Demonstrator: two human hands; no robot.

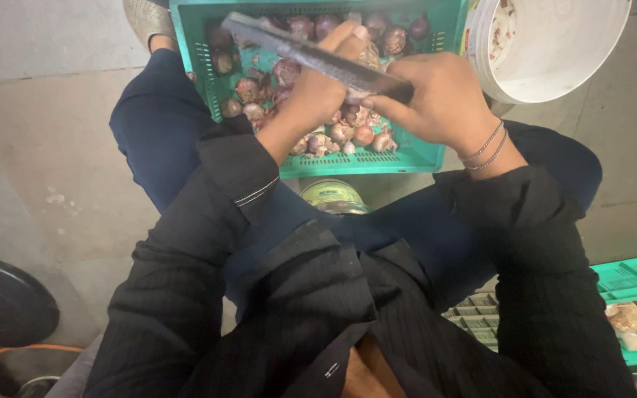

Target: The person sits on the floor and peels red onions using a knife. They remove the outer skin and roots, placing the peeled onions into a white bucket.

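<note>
- Evidently the peeling is partway, as I judge it: the green slotted plastic crate [422, 151] holds many unpeeled reddish onions [363, 134] amid loose papery skins.
- The right hand [436, 99] is closed around the handle of a long, dull metal knife [311, 53], whose blade slants up to the left.
- The left hand [322, 88] is curled over the crate, just under the blade, pinching a small onion that is mostly hidden.
- A smooth white round bucket [554, 59] stands just right of the crate.
- Grey concrete floor [46, 147]; no bench.
</note>
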